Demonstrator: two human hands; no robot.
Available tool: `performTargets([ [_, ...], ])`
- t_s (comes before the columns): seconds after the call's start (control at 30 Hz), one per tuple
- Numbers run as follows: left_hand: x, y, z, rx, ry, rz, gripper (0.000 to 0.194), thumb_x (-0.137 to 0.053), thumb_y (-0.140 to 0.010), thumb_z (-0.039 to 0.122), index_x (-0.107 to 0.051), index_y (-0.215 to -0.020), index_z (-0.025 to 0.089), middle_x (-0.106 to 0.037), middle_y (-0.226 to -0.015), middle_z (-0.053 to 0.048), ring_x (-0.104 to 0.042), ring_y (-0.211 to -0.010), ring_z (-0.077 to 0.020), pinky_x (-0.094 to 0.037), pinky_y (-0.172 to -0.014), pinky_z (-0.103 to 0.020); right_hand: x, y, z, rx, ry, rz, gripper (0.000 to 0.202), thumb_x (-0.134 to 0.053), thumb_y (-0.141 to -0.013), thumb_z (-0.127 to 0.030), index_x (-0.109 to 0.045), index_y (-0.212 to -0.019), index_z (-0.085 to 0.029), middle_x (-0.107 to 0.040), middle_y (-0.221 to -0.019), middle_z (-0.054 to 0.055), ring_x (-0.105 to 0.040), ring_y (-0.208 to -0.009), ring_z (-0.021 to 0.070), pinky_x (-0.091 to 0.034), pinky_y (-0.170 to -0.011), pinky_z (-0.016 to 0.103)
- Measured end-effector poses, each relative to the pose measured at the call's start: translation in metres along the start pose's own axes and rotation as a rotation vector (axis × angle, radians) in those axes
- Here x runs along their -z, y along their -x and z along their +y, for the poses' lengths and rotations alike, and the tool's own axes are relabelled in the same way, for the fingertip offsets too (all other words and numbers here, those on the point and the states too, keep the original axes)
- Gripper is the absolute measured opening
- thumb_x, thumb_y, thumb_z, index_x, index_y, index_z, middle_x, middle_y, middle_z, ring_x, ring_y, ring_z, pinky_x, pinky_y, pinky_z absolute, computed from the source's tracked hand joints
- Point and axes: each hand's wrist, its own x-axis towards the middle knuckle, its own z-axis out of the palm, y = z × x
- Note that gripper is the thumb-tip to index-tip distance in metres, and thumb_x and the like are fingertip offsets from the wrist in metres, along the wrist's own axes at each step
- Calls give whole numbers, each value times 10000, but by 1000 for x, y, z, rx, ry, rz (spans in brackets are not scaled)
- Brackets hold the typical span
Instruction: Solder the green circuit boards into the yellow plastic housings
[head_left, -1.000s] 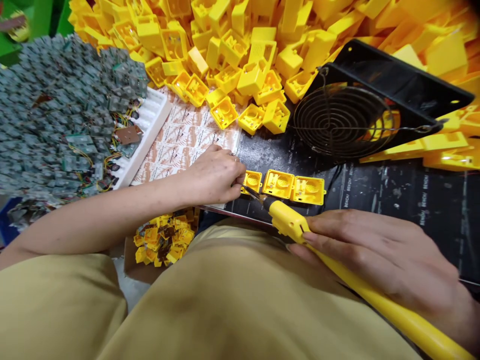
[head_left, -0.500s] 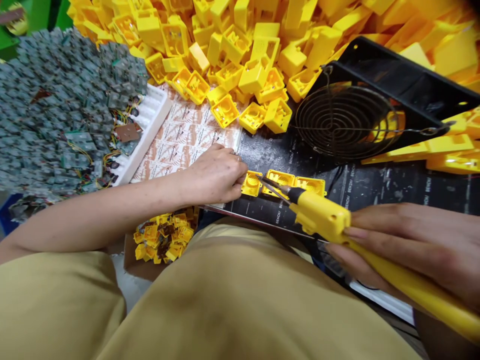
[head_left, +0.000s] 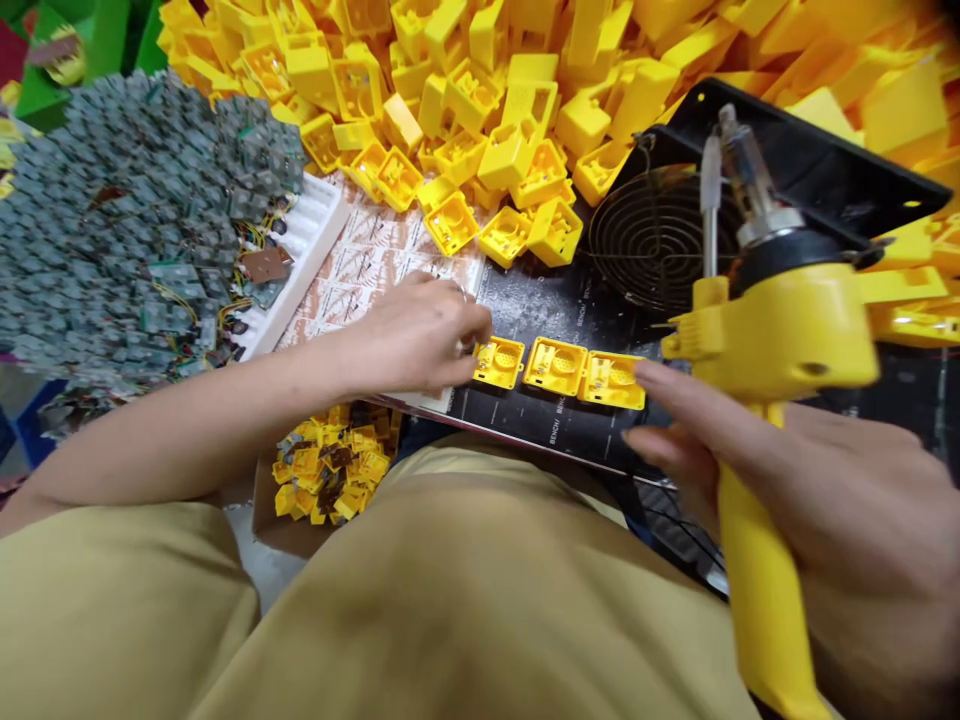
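Observation:
Three small open yellow plastic casings lie in a row on the black bench top. My left hand is at the left casing, its curled fingers gripping the left edge; the fingertips are partly hidden. The middle casing and right casing lie side by side, with small metal pieces inside. My right hand holds a yellow soldering gun, its tip and thin feed tube pointing up. The right index finger and thumb reach out from the handle toward the right casing, the index fingertip overlapping its edge.
A large heap of yellow casings fills the back. A black fan with a wire guard stands at right. Many grey circuit modules rest on a white foam tray at left. Below the bench edge is a box of yellow parts.
The soldering gun has swung from pointing at the casings to upright, away from them. My right index finger and thumb have come to the right casing. My left fingers have loosened slightly at the left casing.

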Motion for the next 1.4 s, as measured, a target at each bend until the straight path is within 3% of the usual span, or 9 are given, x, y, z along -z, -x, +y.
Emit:
performTargets([
  [0.17,11,22,-22,64,198,258,282,-510,-891,288,-674,-1087,168,-728,-1052,-55,-652,-955,-188,-495,-946,-371,-20,0,27,189,61,-10,333,-621,-887,-106,-584,-1196,-225,-665,-792,-15,-638,-769,131,-515,-759,244],
  [0.4,-72,14,6,-305,485,401,526,-537,-950,331,-424,-1411,106,-561,-1391,-188,-529,-1293,-233,-442,-1084,-403,-61,-8,35,242,-18,-37,306,-665,-875,-358,-540,-1081,-169,-689,-1058,107,-663,-1025,228,-562,-896,392],
  [0.47,-63,30,-1,-302,547,289,454,-558,-941,311,-505,-1347,114,-617,-1330,-164,-588,-1218,-216,-464,-1053,-362,-69,-7,35,236,-44,-40,274,-657,-883,-307,-539,-1089,-170,-692,-1027,97,-671,-988,224,-563,-880,396],
  [0.67,16,85,-48,-183,525,-585,319,-691,-839,302,-691,-1147,219,-753,-1080,-41,-709,-934,-167,-538,-811,-229,-78,-5,33,278,-73,2,246,-664,-861,-176,-551,-1079,-151,-684,-1093,140,-670,-982,242,-560,-756,349],
  [0.8,23,43,-93,318,20,-124,329,-558,-892,274,-682,-1183,182,-725,-1099,-101,-680,-979,-242,-519,-871,-363,-85,-15,23,282,-79,5,281,-666,-862,-172,-543,-1115,-171,-672,-1144,126,-653,-1039,237,-554,-812,353],
  [0.9,12,-4,-122,501,-144,153,759,-612,-853,404,-328,-1517,168,-443,-1482,-192,-474,-1314,-363,-412,-1047,-479,-92,-23,19,282,-54,16,248,-647,-882,-186,-549,-1110,-172,-699,-988,85,-670,-924,211,-549,-752,332],
  [1.1,-9,-41,-125,432,-161,198,699,-538,-891,531,-333,-1494,243,-398,-1495,-118,-416,-1303,-335,-370,-1062,-487,-93,-23,22,258,-54,33,260,-671,-868,-183,-548,-1097,-175,-702,-992,90,-680,-879,195,-556,-741,323],
  [1.27,-7,-20,-96,208,-82,138,707,-564,-841,605,-394,-1423,243,-502,-1386,-126,-533,-1144,-288,-449,-946,-443,-85,-17,28,180,-87,20,353,-693,-844,-164,-527,-1152,-213,-651,-1227,110,-649,-1109,234,-574,-840,344],
  [1.4,-14,1,-68,138,-154,203,630,-506,-858,636,-469,-1323,213,-462,-1450,-136,-402,-1335,-336,-240,-1136,-580,-85,-16,31,160,-96,7,388,-699,-843,-172,-523,-1186,-207,-695,-1108,81,-677,-1021,212,-574,-821,325],
])
